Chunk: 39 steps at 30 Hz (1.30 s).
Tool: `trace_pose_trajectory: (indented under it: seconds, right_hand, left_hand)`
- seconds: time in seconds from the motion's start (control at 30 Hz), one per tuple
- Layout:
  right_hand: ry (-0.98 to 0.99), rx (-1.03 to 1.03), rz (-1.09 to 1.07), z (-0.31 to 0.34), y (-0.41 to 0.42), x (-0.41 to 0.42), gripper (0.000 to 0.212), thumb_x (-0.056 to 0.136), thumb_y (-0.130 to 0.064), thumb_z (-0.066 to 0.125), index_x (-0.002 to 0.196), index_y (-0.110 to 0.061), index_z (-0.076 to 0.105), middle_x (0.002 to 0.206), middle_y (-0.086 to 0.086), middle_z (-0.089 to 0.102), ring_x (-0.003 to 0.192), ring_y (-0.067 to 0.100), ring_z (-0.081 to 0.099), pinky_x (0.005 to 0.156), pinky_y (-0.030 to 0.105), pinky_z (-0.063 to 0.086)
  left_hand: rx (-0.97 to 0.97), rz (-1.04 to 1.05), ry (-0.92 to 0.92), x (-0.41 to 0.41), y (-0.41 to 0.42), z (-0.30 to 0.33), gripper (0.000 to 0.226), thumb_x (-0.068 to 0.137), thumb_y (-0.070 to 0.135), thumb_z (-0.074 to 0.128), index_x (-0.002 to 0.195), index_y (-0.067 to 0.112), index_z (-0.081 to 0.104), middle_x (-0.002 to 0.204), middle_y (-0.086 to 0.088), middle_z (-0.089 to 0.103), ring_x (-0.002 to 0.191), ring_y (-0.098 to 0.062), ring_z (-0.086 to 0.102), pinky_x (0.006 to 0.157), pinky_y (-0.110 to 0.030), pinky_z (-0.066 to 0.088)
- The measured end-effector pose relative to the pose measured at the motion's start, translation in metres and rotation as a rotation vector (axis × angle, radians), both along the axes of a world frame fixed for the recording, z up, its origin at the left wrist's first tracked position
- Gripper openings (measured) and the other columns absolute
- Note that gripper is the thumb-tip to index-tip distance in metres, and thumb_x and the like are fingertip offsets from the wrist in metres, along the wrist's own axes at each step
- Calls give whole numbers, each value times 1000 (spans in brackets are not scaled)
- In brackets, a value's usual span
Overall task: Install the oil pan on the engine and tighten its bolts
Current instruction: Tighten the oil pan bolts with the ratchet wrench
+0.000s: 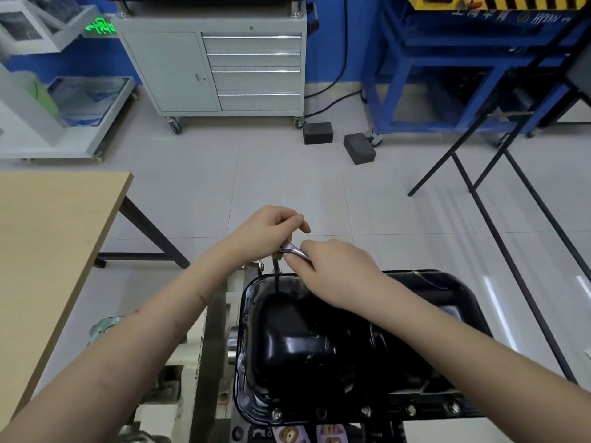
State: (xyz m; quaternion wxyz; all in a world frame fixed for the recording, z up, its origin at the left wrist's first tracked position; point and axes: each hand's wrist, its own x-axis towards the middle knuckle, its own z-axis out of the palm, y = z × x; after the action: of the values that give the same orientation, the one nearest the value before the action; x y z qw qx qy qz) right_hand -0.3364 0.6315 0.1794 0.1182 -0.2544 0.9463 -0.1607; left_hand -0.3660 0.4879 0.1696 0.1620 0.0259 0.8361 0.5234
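The black oil pan [319,340] is sitting upside-down on the engine [204,346], its bulged sump facing up and its long axis running left to right across the lower part of the view, with the deep end toward the left. Bolts [366,410] are showing along its near flange. At the far-left corner of the flange a ratchet wrench [295,251] is standing on a socket extension [275,266] that is pointing straight down onto the rim. The left hand [271,225] is hovering above the tool, its fingers curling and pinching the top of the wrench head. The right hand [335,270] is reaching in from the right, its fingers closing around the chrome handle, which is lying roughly level and pointing toward the right. A light wooden desk [57,238] is standing to the left, a grey tool cabinet [211,71] against the blue wall beyond, and two dark blocks [358,148] are lying on the tiled floor.
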Motion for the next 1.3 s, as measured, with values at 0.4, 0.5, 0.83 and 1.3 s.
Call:
trace_pose_trajectory:
  seconds: [0.4, 0.5, 0.83, 1.3]
  right_hand:
    - [482, 247, 570, 0, 16, -89, 51, 90, -58, 27, 114, -21, 52, 99, 2, 55, 97, 22, 50, 86, 30, 30]
    - [436, 238, 535, -1, 18, -80, 51, 91, -58, 26, 109, -17, 51, 97, 6, 61, 94, 28, 55, 74, 33, 33]
    - [372, 351, 353, 4, 9, -47, 59, 90, -60, 21, 104, -11, 50, 100, 10, 63, 91, 29, 59, 62, 30, 29]
    - [100, 243, 117, 6, 21, -28, 51, 85, -68, 24, 69, -21, 34, 61, -3, 39, 66, 25, 42, 47, 29, 19]
  left_hand:
    - [75, 232, 57, 31, 16, -14, 27, 91, 41, 44, 115, 32, 42, 40, 13, 48, 43, -3, 48, 60, -24, 48]
    - [166, 254, 46, 28, 14, -13, 19, 94, 33, 42, 106, 22, 51, 38, 11, 44, 39, -4, 44, 60, -31, 45]
    - [368, 139, -22, 18, 3, -22, 42, 99, 24, 29, 75, 9, 61, 37, 10, 31, 34, -7, 25, 38, -16, 24]
    - [89, 242, -467, 36, -27, -60, 54, 97, 47, 22, 89, 16, 65, 86, 5, 65, 76, -4, 59, 58, -13, 43]
